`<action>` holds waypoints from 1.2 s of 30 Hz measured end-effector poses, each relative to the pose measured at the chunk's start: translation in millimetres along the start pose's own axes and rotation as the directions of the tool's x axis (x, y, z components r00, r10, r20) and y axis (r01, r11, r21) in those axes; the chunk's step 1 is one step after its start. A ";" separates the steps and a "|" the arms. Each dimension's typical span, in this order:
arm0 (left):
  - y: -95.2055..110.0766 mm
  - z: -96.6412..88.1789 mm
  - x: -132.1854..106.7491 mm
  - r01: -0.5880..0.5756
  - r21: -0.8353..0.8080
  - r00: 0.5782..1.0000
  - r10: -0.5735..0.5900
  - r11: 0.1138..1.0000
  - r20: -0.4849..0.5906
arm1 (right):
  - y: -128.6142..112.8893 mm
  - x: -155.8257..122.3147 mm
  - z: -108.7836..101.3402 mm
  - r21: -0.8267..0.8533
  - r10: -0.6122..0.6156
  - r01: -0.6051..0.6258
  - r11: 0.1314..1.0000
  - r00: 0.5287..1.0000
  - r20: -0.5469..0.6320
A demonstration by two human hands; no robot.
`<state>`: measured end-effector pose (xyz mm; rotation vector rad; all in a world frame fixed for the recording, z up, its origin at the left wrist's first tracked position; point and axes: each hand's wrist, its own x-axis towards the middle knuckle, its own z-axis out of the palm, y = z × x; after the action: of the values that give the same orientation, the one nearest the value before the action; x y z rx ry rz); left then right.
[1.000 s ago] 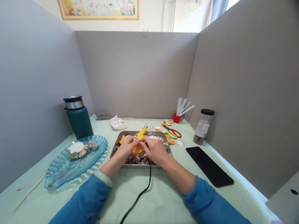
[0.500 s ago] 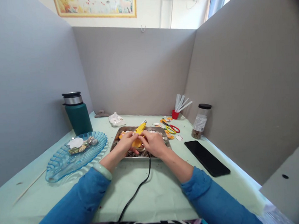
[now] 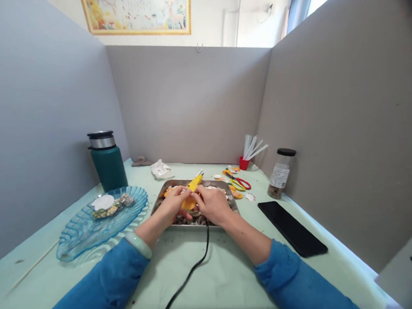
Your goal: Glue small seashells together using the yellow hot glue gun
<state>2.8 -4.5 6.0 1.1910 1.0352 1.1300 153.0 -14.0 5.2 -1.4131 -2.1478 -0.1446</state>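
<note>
A yellow hot glue gun [image 3: 195,183] lies slantwise between my hands over a metal tray [image 3: 160,202], its tip pointing away and to the right. My left hand [image 3: 174,204] is closed on it from the left, with thumb and fingers near its middle. From the right, my right hand [image 3: 212,202] closes on it too, and the fingertips of both hands meet there. Parts of the glue gun are hidden behind my fingers. Shell-like pieces and small brown bits lie in the tray beneath. A black cord [image 3: 195,263] runs from below my right hand to the table's front edge.
On the left stand a blue shell-shaped plate [image 3: 91,233] with small packets, a green bottle [image 3: 108,166] and a thin stick [image 3: 33,266]. On the right are scissors [image 3: 241,183], a red cup [image 3: 244,163] of white sticks, a jar [image 3: 281,175] and a black phone [image 3: 292,227]. Grey partitions enclose the table.
The view has tilted up slightly, so the table things appear lower. Both hands keep nearly the same place and hold at the glue gun.
</note>
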 end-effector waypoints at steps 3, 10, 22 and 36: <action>0.1 -0.5 -1.3 -0.027 -0.022 0.999 0.028 0.999 0.035 | 1.5 0.1 0.0 0.006 0.012 -0.012 1.000 1.000 0.000; 1.5 -0.7 -1.5 -0.044 -0.029 0.999 0.044 0.999 0.022 | 3.3 -0.1 1.2 0.088 -0.001 0.000 0.996 1.000 0.016; -0.6 -5.0 1.8 0.005 -0.035 0.999 -0.003 0.999 0.054 | 2.5 -0.5 -1.3 0.121 -0.006 0.002 0.993 0.999 0.035; 1.0 -2.9 -0.3 0.033 0.006 0.999 -0.034 0.999 0.032 | 6.4 1.0 4.7 0.194 -0.019 0.006 0.981 0.998 0.068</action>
<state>-0.2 -4.3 6.7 1.1885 1.0314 1.0794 156.5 -8.5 0.4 -1.3097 -2.1619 0.1078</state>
